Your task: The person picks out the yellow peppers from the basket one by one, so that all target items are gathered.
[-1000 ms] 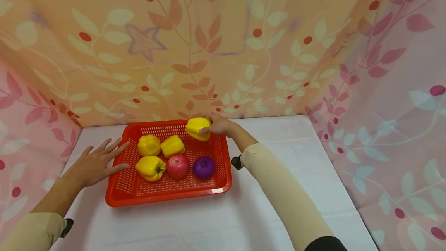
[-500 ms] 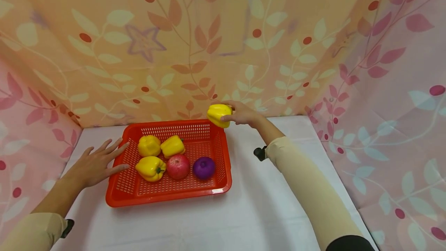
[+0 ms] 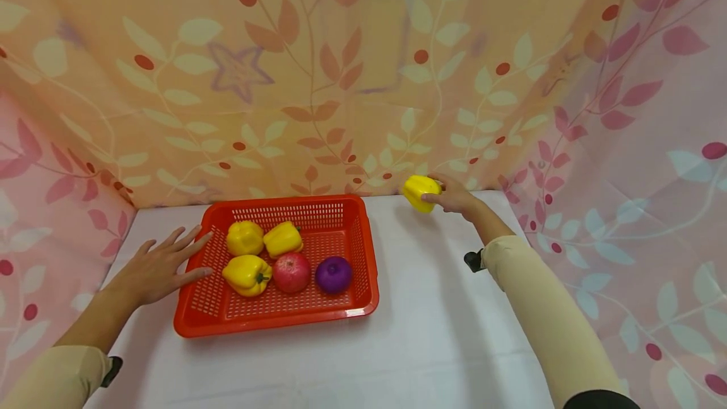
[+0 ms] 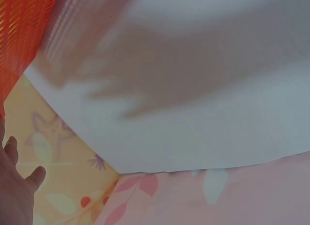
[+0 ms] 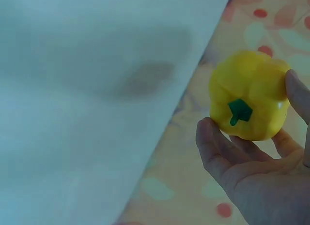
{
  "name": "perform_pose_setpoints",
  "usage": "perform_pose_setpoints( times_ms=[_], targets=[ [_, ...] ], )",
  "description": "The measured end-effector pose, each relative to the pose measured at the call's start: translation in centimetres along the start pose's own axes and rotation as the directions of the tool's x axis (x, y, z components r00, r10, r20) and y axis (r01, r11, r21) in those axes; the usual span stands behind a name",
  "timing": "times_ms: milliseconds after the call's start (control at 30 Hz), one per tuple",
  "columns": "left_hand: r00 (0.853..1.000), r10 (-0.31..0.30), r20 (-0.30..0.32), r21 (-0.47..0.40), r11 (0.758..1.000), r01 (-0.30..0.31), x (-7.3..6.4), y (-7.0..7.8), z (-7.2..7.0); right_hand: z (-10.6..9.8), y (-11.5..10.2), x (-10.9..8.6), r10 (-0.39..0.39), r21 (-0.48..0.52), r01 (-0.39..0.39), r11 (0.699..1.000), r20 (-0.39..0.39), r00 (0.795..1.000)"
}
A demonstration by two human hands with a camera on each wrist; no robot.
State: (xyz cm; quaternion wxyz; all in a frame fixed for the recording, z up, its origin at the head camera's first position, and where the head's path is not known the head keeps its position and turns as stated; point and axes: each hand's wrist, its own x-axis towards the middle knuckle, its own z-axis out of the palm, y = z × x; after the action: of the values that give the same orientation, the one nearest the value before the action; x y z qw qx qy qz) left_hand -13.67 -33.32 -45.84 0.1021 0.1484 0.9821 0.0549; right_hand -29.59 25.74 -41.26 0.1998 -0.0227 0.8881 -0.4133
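My right hand (image 3: 452,195) grips a yellow bell pepper (image 3: 421,193) above the back part of the table, to the right of the basket. In the right wrist view the pepper (image 5: 249,94) shows its green stem, with thumb and fingers around its sides. My left hand (image 3: 161,267) lies with fingers spread at the left rim of the red basket (image 3: 278,324). Inside the basket are three more yellow bell peppers (image 3: 247,275), a reddish-pink round fruit (image 3: 292,272) like a pomegranate, and a purple round vegetable (image 3: 334,274) like an onion.
A white cloth (image 3: 397,358) covers the table under the basket. Patterned fabric (image 3: 363,81) stands behind the table and along both sides. The basket's raised walls border the things in it.
My right hand has lifted the yellow bell pepper out of the basket's back right corner and carried it rightward past the rim. My left hand has stayed put.
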Motion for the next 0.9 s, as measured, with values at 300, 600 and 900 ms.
perform_pose_setpoints(
  times_ms=[300,600,900],
  targets=[
    [1.000,-0.007,0.003,0.008,1.000,0.007,0.0,0.1,0.0,-1.6,5.6,-1.3,0.142,0.105,-0.133,0.986,-0.084,0.986],
    [1.000,-0.011,0.001,0.016,1.000,0.011,0.2,0.1,0.1,-2.0,10.5,-1.7,0.295,0.206,-0.255,0.945,-0.191,0.936],
    [1.000,-0.013,0.005,0.013,1.000,0.013,0.1,0.2,0.0,-1.8,13.6,-2.1,0.393,0.192,-0.358,0.914,-0.199,0.897]
  ],
)
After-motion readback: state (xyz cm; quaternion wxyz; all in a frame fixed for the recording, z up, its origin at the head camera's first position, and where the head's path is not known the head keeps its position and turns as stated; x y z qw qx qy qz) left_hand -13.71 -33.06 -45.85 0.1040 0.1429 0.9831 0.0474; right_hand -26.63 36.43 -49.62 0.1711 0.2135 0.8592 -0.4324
